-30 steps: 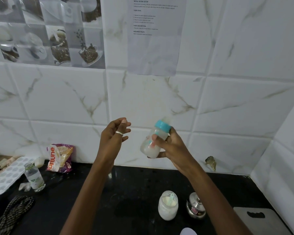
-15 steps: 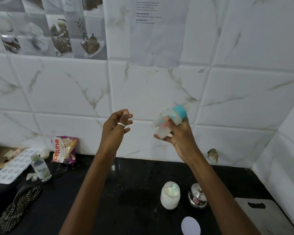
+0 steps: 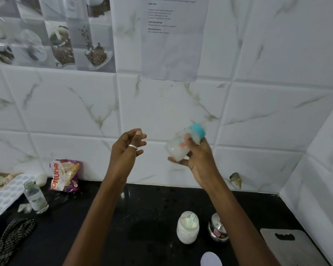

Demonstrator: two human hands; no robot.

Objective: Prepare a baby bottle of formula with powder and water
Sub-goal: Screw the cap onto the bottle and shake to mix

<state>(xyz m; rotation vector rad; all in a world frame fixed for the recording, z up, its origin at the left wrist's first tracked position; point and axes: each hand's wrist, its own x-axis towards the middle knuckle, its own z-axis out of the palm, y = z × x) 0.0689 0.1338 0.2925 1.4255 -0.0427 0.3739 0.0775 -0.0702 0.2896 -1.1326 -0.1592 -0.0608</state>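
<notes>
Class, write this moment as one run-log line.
right hand: holds capped baby bottle tilted, milky liquid inside | left hand: raised, holds nothing | powder jar: open on counter

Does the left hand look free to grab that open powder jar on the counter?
Probably yes: the left hand holds nothing, and the powder jar stands lidless on the counter below, with nothing blocking the way down.

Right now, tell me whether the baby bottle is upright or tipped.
Tipped: the baby bottle slants, its teal cap toward upper right, in the right hand.
</notes>
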